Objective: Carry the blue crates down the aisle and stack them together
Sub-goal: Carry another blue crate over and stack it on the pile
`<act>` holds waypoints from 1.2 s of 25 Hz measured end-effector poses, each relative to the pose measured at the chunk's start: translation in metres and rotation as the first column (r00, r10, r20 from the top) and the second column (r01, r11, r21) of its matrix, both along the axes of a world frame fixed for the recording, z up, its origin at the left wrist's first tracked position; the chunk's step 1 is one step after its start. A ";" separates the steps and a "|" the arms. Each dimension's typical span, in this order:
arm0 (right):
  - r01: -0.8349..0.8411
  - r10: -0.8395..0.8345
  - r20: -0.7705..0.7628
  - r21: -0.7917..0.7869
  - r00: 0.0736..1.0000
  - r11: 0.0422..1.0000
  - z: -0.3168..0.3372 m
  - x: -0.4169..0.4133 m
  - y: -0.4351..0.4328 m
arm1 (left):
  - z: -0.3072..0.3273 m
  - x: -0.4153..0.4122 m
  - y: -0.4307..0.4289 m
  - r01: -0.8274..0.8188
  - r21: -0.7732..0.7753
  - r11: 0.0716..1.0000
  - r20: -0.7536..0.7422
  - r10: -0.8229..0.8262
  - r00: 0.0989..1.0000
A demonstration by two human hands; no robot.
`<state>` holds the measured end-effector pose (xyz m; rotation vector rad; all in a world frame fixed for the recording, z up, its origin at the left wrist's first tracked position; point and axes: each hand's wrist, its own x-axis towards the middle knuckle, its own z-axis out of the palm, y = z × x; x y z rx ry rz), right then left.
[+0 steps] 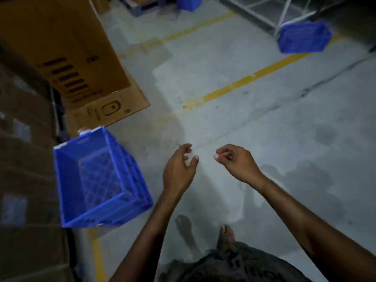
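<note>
A stack of nested blue crates (130, 178) stands on the concrete floor at the lower left, its top crate holding nothing. Another blue crate (304, 37) sits far off at the upper right beside a white rack. A third blue crate (188, 3) shows at the top edge. My left hand (179, 169) hovers just right of the stack, apart from it, fingers loosely curled and holding nothing. My right hand (236, 161) hangs beside it over bare floor, fingers curled inward, nothing in it.
A tall cardboard box (67, 53) leans behind the stack. Dark cartons (24, 180) line the left edge. Yellow floor lines (244, 82) cross the grey aisle. A white metal rack (282, 15) stands at the top right. My bare foot (225, 237) is below.
</note>
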<state>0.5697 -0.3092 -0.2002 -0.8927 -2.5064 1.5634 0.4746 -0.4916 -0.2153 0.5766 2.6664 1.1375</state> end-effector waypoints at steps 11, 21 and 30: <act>0.192 -0.182 -0.064 0.400 0.981 0.896 0.015 -0.068 0.265 | 0.028 -0.115 0.283 0.337 -0.301 0.892 -0.349 -0.432 0.832; 0.557 -0.538 -0.173 0.089 0.825 0.826 0.033 -0.194 0.500 | 0.048 -0.273 0.580 0.545 0.088 0.834 -0.030 -0.544 0.838; 0.612 -0.589 -0.191 0.094 0.785 0.786 0.015 -0.279 0.787 | 0.035 -0.372 0.875 0.657 0.011 0.754 -0.191 -0.643 0.742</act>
